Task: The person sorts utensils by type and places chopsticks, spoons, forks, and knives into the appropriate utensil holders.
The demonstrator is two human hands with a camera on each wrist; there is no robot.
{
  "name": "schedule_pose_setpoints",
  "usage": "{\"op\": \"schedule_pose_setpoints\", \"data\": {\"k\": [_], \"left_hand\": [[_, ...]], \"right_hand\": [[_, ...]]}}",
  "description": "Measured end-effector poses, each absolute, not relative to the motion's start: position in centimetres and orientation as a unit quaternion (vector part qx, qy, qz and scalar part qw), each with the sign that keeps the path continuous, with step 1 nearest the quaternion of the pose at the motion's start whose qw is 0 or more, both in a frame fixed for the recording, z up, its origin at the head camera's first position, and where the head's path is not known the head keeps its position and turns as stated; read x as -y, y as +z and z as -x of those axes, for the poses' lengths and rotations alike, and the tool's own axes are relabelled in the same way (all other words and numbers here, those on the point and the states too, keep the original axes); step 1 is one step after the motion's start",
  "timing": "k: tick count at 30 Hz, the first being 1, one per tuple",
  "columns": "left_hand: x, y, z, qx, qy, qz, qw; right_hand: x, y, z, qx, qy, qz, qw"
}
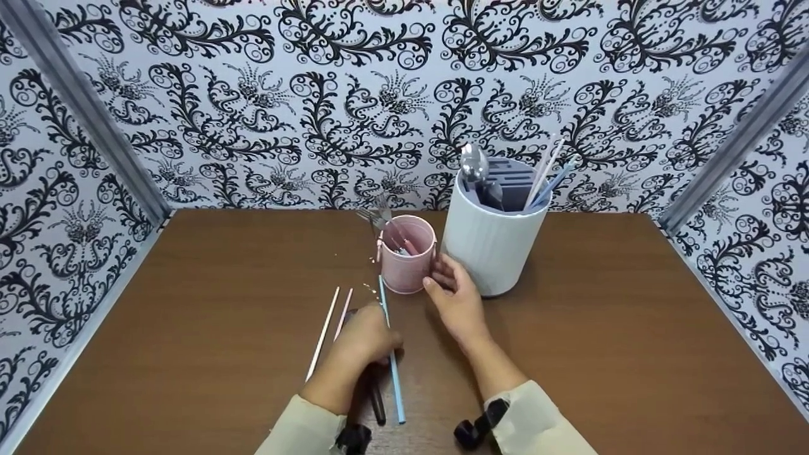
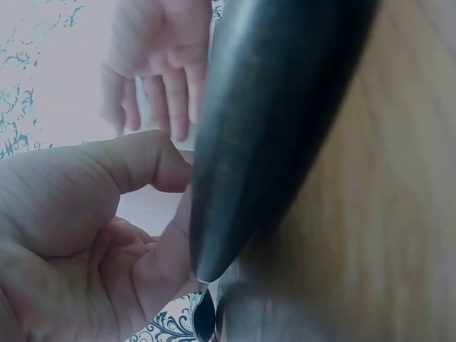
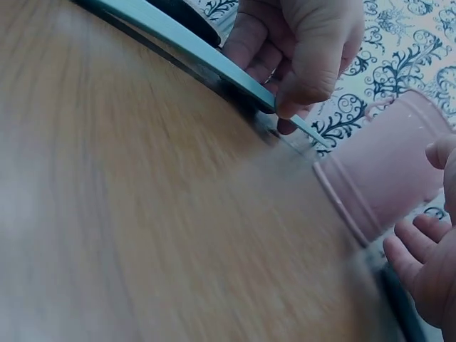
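Note:
My left hand (image 1: pixel 366 332) reaches low over the table among several utensils. Its thumb and finger pinch a light blue chopstick (image 3: pixel 206 58) near the tabletop. Beside that chopstick lies a spoon with a dark handle (image 2: pixel 278 121), partly hidden under the hand. To the left are a white chopstick (image 1: pixel 323 332) and a pink chopstick (image 1: pixel 343 313). My right hand (image 1: pixel 458 303) rests with loose fingers at the right side of a small pink bucket (image 1: pixel 406 275), thumb toward its wall. Forks (image 1: pixel 378 215) lean out of the bucket, with a red-handled piece (image 1: pixel 411 247) inside.
A tall white utensil holder (image 1: pixel 493 253) stands behind my right hand, close to the bucket. Large spoons (image 1: pixel 474 165), pale chopsticks (image 1: pixel 545 174) and blue chopsticks (image 1: pixel 557 180) rise from its slots. Patterned walls (image 1: pixel 303 126) border the brown table (image 1: pixel 600 328).

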State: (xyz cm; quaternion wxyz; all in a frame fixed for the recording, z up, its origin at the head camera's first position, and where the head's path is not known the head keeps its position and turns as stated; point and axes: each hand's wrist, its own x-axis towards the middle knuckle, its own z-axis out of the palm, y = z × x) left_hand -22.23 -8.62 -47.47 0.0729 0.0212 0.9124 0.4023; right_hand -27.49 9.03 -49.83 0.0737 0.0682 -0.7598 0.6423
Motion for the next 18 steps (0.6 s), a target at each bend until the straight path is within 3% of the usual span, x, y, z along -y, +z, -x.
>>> {"op": "schedule_pose_setpoints", "data": {"k": [9,18], "left_hand": [[8.6,-47.4,22.8,-0.924,0.380,0.011,0.050],[8.6,-47.2,23.0,-0.894,0.446,0.012,0.033]], "right_hand": [[-11.9,-47.4,25.4,0.776,0.605,-0.124,0.123],[-17.0,-46.3,26.0,0.730,0.603,-0.092,0.310]]}}
